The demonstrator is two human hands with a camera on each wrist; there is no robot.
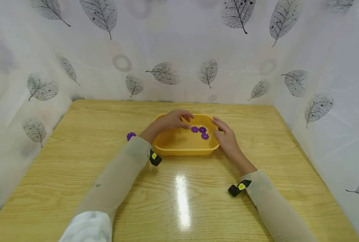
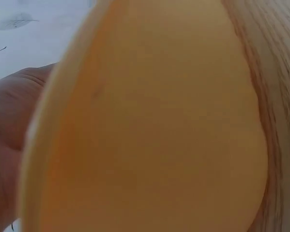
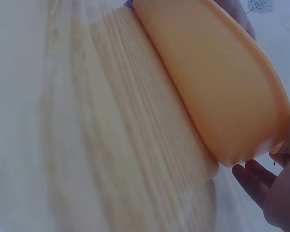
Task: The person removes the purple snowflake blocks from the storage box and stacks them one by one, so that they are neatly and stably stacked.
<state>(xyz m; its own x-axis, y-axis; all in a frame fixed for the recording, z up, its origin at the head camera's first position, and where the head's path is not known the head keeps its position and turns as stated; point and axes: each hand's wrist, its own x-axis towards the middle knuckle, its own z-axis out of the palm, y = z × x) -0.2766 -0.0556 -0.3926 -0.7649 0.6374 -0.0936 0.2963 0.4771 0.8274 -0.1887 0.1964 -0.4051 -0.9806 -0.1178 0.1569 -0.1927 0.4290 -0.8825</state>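
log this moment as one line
left hand: over yellow tray; right hand: on tray's right end; three purple flowers: in tray; fourth flower: on table

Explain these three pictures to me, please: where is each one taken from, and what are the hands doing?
There is no machine arm here, just a person's two bare hands. The wide picture comes from a camera worn on the head, looking forward and down. The two close-ups come from small black wrist cameras, one on each wrist.

On the wooden table stands a yellow plastic basin with three purple flower-shaped pieces inside. A fourth purple piece lies outside it, beside the left forearm.

The right hand holds the basin's right end at the rim. The left hand reaches over the basin, near the pieces, with nothing visible in its grasp.
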